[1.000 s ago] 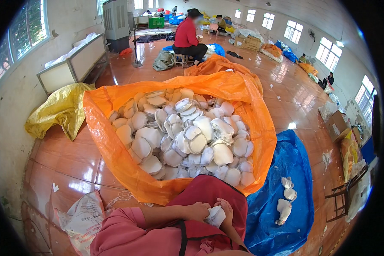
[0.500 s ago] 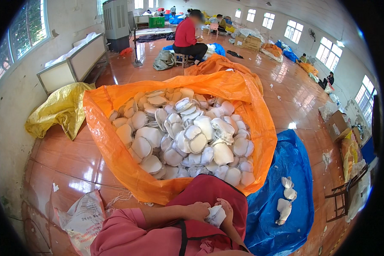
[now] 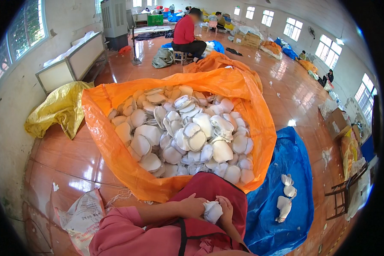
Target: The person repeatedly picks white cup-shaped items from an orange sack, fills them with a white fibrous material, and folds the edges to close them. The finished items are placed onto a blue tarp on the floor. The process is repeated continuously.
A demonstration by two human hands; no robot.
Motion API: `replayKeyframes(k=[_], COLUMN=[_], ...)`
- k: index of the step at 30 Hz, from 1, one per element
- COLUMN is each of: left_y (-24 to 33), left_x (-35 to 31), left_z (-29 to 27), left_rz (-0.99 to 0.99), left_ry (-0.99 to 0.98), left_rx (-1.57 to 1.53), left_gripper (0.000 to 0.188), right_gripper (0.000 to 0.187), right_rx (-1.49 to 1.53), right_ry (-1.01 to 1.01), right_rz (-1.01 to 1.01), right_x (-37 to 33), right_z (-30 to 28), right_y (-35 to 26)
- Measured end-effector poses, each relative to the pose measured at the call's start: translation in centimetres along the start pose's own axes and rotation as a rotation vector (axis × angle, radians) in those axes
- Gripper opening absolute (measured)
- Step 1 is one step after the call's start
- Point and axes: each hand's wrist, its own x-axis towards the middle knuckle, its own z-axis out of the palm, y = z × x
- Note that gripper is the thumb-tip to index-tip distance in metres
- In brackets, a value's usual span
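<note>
Over my dark red apron (image 3: 200, 187), my left hand (image 3: 193, 206) and my right hand (image 3: 225, 209) are closed on a small bunched white cloth pad (image 3: 212, 212) from opposite sides. Its exact kind I cannot make out, and the fingers partly cover it. Right in front of my lap gapes a large orange woven sack (image 3: 115, 145), heaped with rounded, cup-shaped white pads (image 3: 196, 138), some stacked together. On a blue sheet (image 3: 281, 158) to my right lie a few bunched white pads (image 3: 283, 206) in a short row.
A yellow sack (image 3: 57, 111) lies at the left, and a crumpled white printed sack (image 3: 83, 217) beside my left arm. A person in red (image 3: 185, 34) sits on a stool beyond the orange sack. At the right stand a dark chair (image 3: 345, 192) and a cardboard box (image 3: 337, 125).
The white pad has risen slightly and turned between my hands, and my fingers have shifted on it. The heap and the pads on the blue sheet look unchanged.
</note>
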Motion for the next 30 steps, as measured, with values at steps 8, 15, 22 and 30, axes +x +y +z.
replayKeyframes(k=[8, 15, 22, 30], left_y=[-0.7, -1.0, -2.0, -1.0], left_x=[-0.4, 0.1, 1.1, 1.7], left_z=[0.2, -0.1, -0.2, 1.0], left_rz=[0.057, 0.068, 0.008, -0.047], left_ry=[0.051, 0.04, -0.194, -0.06], left_rx=[-0.198, -0.145, -0.677, -1.035], left_gripper=[0.07, 0.065, 0.057, 0.052], right_gripper=[0.016, 0.019, 0.023, 0.025], right_rx=[0.07, 0.008, 0.11, -0.081], right_ry=[0.045, 0.081, 0.02, 0.045], right_rz=[-0.061, -0.143, -0.125, -0.401], right_x=[-0.2, 0.0, 0.5, 0.8], right_z=[1.1, 1.0, 0.5, 2.1], right_y=[-1.1, -1.3, 0.2, -0.4])
